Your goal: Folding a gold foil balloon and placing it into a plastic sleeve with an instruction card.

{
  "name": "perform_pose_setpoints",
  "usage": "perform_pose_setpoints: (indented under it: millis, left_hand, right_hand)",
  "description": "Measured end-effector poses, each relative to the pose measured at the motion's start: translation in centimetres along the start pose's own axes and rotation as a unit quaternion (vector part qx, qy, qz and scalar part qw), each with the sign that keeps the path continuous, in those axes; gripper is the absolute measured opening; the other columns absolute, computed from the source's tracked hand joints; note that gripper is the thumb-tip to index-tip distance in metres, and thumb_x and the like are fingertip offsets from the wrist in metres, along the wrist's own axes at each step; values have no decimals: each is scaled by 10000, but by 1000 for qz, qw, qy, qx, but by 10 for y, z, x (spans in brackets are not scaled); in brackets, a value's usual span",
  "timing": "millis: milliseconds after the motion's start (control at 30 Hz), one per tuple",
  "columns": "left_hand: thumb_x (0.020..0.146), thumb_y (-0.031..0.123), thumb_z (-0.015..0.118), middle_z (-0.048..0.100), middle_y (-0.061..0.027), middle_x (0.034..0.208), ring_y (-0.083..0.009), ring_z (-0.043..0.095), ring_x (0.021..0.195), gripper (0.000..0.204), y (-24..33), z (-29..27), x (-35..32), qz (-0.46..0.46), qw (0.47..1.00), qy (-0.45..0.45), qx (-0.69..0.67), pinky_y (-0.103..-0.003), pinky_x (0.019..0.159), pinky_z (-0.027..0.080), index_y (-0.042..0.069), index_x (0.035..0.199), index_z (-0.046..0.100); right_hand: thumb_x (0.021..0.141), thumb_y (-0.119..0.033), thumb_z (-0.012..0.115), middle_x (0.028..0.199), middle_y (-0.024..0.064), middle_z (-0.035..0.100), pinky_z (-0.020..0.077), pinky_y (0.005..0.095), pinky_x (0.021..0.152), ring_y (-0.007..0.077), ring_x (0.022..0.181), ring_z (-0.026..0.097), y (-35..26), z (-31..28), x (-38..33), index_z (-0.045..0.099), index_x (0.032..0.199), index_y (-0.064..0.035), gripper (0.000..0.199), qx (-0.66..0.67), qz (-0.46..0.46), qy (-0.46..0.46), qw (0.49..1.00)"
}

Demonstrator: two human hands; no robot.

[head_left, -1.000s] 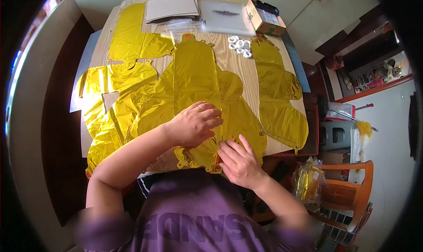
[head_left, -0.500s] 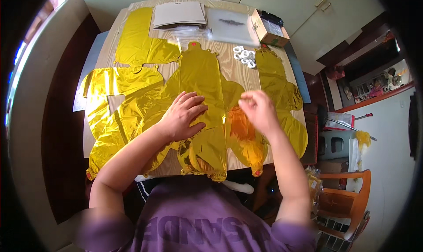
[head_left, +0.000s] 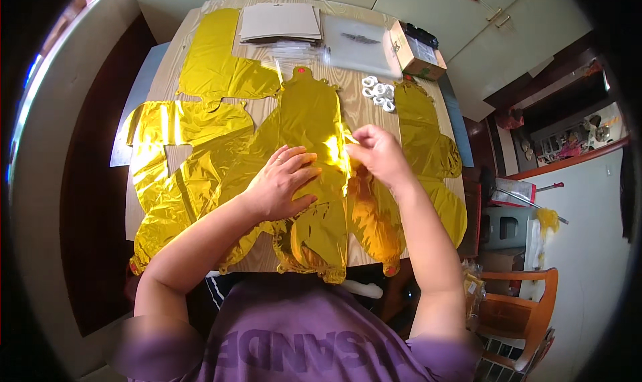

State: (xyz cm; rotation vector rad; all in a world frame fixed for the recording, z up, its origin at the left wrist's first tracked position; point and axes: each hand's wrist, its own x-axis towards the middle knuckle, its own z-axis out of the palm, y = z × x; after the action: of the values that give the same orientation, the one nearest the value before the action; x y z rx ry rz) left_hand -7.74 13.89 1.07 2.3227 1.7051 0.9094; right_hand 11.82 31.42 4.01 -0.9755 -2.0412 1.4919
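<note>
Flat gold foil balloons are spread over the table. The middle one (head_left: pixel 304 108) lies lengthwise, folded, with a small red mark at its far tab. Across it rests my left hand (head_left: pixel 286 181), palm down with fingers stretched. My right hand (head_left: pixel 376 153) pinches the right edge of this balloon, which is slightly raised and catches bright light. Below that hand lies another foil part (head_left: pixel 378 225), showing orange reflections. To the left sit a crumpled gold balloon (head_left: pixel 190 175) and a smoother one (head_left: pixel 210 54) beyond it. One more balloon (head_left: pixel 428 135) lies on the right.
Grey-white cards (head_left: pixel 281 22) are stacked at the table's back, beside a clear plastic sheet (head_left: pixel 361 44) and a wooden box (head_left: pixel 420 51). Several white rings (head_left: pixel 379 93), perhaps tape rolls, lie near the box. A wooden chair (head_left: pixel 518 302) stands at the right.
My right hand has come left and is now pinching the middle balloon's right edge, which has lifted and brightened. My left hand stays flat on the foil.
</note>
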Motion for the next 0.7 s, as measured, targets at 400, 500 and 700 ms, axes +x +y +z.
perform_pose_setpoints:
  millis: [400,500,700]
  left_hand:
    - [820,321,782,572,-169,1364,-378,475,1357,532,-1,0,-3,-10,1000,-12,1,-540,1176,324,79,1274,646]
    - [821,320,785,571,-174,1366,-382,475,1356,524,0,-1,-1,-15,1000,-20,-13,-543,1177,320,75,1263,645]
    - [879,200,735,575,-195,1340,-396,530,1291,300,2,-11,0,-40,993,17,-114,-532,1127,385,47,1124,653]
  right_hand:
    - [934,-191,687,1392,87,633,406,430,1134,307,1311,562,27,8,-19,683,1271,-62,361,-396,-297,-12,869]
    - [953,-245,678,1459,75,580,368,451,1159,315,1361,509,32,10,-20,640,1337,-83,419,-420,-298,-29,857]
    - [989,-314,619,1508,64,533,300,476,1202,334,1420,433,43,10,-18,595,1393,-95,460,-429,-291,-38,854]
